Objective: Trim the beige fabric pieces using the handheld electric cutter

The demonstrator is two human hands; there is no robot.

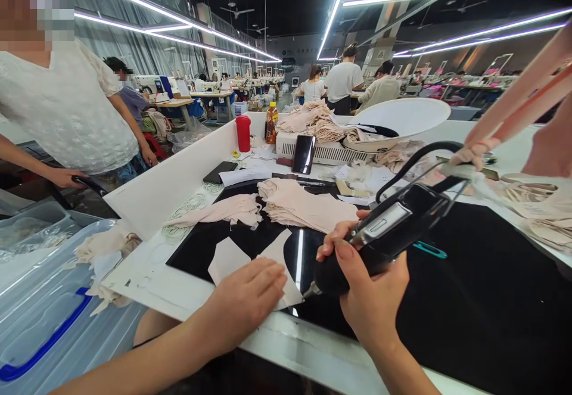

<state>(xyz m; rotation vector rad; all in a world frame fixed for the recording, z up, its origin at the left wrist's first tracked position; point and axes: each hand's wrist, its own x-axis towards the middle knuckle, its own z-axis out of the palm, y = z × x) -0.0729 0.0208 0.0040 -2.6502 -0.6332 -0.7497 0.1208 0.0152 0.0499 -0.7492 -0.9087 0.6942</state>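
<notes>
So the left hand (250,296) is lying palm down, fingers straight and together, not gripping anything, just resting flat on a pale cut piece (279,252) with a curved side, near the tabletop's (154,279) front edge. The right hand's (373,288) fingers are curling tightly around a chunky black handheld tool (388,222), which is hanging from knotted pink fabric strips (504,109) and hovering above a glossy black sheet (469,299). That sheet is stretching wide to the right, with a teal clip (430,249) lying on it. Just left of the held-down piece, another angular pale piece (227,257) is lying flat. Beyond those, a thick stack of soft peach cutouts (308,203) is sitting beside a looser bunch (227,209). Farther back, a vented white box (322,151) is carrying crumpled fabric, a bottle (271,122) is standing next to a red cup (243,133) (can't tell what the cup is holding), and a white side wall (196,156) is bordering the left. Past that, a clear bin (31,228) is holding crinkly plastic, and a translucent blue-handled tub (89,323) is sitting below the tabletop's corner.
</notes>
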